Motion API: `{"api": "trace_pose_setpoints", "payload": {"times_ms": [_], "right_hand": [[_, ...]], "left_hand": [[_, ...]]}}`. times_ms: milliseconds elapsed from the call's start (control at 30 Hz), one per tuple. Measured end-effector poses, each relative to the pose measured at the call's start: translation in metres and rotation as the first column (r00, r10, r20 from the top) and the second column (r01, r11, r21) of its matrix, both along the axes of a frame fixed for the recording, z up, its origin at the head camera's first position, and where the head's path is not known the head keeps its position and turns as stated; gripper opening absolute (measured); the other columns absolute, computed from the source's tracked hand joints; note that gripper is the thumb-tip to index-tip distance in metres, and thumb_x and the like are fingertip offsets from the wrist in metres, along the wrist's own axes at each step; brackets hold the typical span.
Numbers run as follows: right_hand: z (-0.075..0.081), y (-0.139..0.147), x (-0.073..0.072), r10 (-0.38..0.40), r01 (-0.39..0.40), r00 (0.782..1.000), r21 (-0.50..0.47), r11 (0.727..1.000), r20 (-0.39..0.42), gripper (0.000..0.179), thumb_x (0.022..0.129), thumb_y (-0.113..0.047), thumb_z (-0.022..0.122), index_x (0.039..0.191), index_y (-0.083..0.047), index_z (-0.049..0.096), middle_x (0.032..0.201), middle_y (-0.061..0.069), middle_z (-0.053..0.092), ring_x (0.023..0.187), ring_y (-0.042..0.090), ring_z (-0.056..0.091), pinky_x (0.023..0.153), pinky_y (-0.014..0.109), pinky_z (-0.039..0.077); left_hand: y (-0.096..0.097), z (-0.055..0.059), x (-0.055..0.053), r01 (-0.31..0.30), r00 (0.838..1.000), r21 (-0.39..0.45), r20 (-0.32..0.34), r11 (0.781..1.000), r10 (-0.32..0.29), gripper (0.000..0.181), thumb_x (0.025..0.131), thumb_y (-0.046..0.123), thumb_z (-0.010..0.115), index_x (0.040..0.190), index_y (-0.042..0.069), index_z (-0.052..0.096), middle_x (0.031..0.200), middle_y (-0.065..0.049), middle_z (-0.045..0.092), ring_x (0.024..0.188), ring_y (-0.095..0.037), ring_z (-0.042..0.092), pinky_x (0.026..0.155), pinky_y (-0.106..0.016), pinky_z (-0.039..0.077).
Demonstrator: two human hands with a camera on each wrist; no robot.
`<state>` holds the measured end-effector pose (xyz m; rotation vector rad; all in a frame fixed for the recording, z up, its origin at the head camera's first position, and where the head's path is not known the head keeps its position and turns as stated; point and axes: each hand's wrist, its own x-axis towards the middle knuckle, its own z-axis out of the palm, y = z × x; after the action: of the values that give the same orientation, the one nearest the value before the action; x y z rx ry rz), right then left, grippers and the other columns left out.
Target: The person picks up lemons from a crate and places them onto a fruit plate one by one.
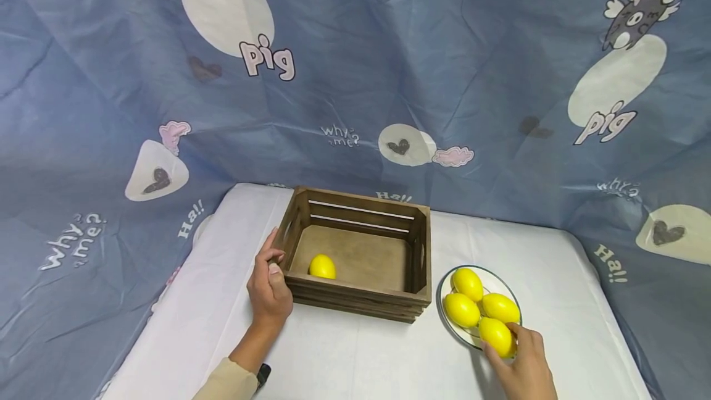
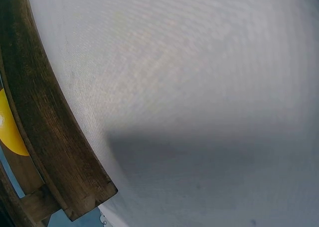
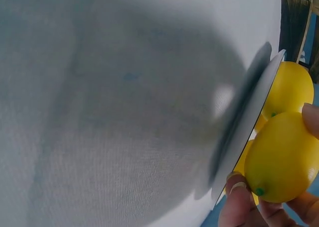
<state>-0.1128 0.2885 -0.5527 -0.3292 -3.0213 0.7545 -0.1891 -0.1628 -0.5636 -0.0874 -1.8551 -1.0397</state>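
Note:
My left hand (image 1: 269,292) grips the left end of a brown slatted wooden crate (image 1: 361,302), its thumb by the front corner. Inside the crate, near the front left corner, lies one yellow lemon (image 1: 322,266). On the right, my right hand (image 1: 528,366) pinches another lemon (image 1: 496,336) between thumb and fingers at the near edge of a white plate (image 1: 491,279) with a dark rim. Three more lemons (image 1: 466,284) rest on that plate. The right wrist view shows the pinched lemon (image 3: 281,157) close up, its green tip towards the fingers.
A white cloth (image 1: 355,357) covers the table under crate and plate. Behind and along the sides hangs a blue printed curtain (image 1: 344,97), close to the crate's back. The plate stands a short way right of the crate.

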Motion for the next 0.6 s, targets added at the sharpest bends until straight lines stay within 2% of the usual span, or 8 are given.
{"api": "trace_pose_setpoints", "payload": {"times_ms": [100, 167, 300, 367, 500, 600], "right_hand": [[-0.0017, -0.0005, -0.0023, -0.024, 0.024, 1.000, -0.005, 1.000, 0.019, 0.071, 0.089, -0.030, 0.079, 0.138, 0.008, 0.045, 0.129, 0.030, 0.042, 0.113, 0.049, 0.056, 0.098, 0.066, 0.047], [-0.0025, -0.0010, -0.0031, -0.034, 0.034, 0.999, -0.005, 0.999, 0.029, 0.071, 0.089, -0.029, 0.080, 0.137, 0.009, 0.044, 0.128, 0.030, 0.041, 0.112, 0.049, 0.056, 0.099, 0.066, 0.046], [-0.0036, -0.0021, -0.0049, -0.055, 0.055, 0.998, -0.002, 0.998, 0.028, 0.071, 0.087, -0.027, 0.081, 0.135, 0.010, 0.044, 0.126, 0.031, 0.042, 0.110, 0.048, 0.055, 0.099, 0.065, 0.046], [-0.0036, -0.0030, -0.0059, -0.060, 0.060, 0.998, -0.004, 0.998, 0.024, 0.071, 0.087, -0.026, 0.081, 0.135, 0.011, 0.044, 0.125, 0.032, 0.043, 0.110, 0.048, 0.055, 0.100, 0.065, 0.045], [-0.0033, -0.0037, -0.0072, -0.065, 0.065, 0.998, -0.007, 0.998, 0.016, 0.071, 0.086, -0.025, 0.082, 0.134, 0.012, 0.045, 0.125, 0.033, 0.044, 0.111, 0.048, 0.054, 0.101, 0.064, 0.044], [-0.0034, -0.0027, -0.0071, -0.059, 0.059, 0.998, -0.007, 0.998, -0.004, 0.071, 0.086, -0.025, 0.082, 0.134, 0.013, 0.045, 0.124, 0.034, 0.045, 0.110, 0.048, 0.053, 0.100, 0.064, 0.044]], "left_hand": [[0.0001, 0.0001, -0.0003, -0.004, 1.000, -0.004, -0.004, 1.000, 0.004, 0.036, 0.099, 0.016, 0.031, 0.105, -0.007, 0.058, 0.147, -0.013, 0.061, 0.058, -0.006, 0.033, 0.091, -0.019, 0.050], [0.0001, -0.0001, -0.0003, -0.012, 1.000, -0.008, -0.006, 1.000, 0.012, 0.036, 0.099, 0.016, 0.031, 0.105, -0.006, 0.058, 0.147, -0.012, 0.061, 0.060, -0.009, 0.038, 0.081, -0.021, 0.050], [-0.0004, 0.0002, -0.0002, -0.018, 1.000, -0.014, 0.001, 1.000, 0.018, 0.035, 0.097, 0.015, 0.031, 0.105, -0.006, 0.058, 0.147, -0.011, 0.061, 0.066, -0.017, 0.049, 0.064, -0.026, 0.044], [-0.0006, 0.0005, -0.0002, -0.018, 1.000, -0.015, 0.005, 1.000, 0.018, 0.034, 0.096, 0.015, 0.031, 0.106, -0.005, 0.058, 0.147, -0.011, 0.061, 0.068, -0.018, 0.051, 0.060, -0.027, 0.042], [-0.0002, 0.0011, 0.0002, -0.020, 1.000, -0.015, 0.002, 1.000, 0.020, 0.034, 0.096, 0.014, 0.032, 0.106, -0.006, 0.058, 0.147, -0.012, 0.062, 0.064, -0.012, 0.044, 0.057, -0.025, 0.039], [0.0004, 0.0012, 0.0004, -0.018, 1.000, -0.013, 0.005, 1.000, 0.018, 0.034, 0.097, 0.014, 0.032, 0.106, -0.005, 0.058, 0.147, -0.011, 0.062, 0.060, -0.007, 0.036, 0.059, -0.025, 0.042]]}}
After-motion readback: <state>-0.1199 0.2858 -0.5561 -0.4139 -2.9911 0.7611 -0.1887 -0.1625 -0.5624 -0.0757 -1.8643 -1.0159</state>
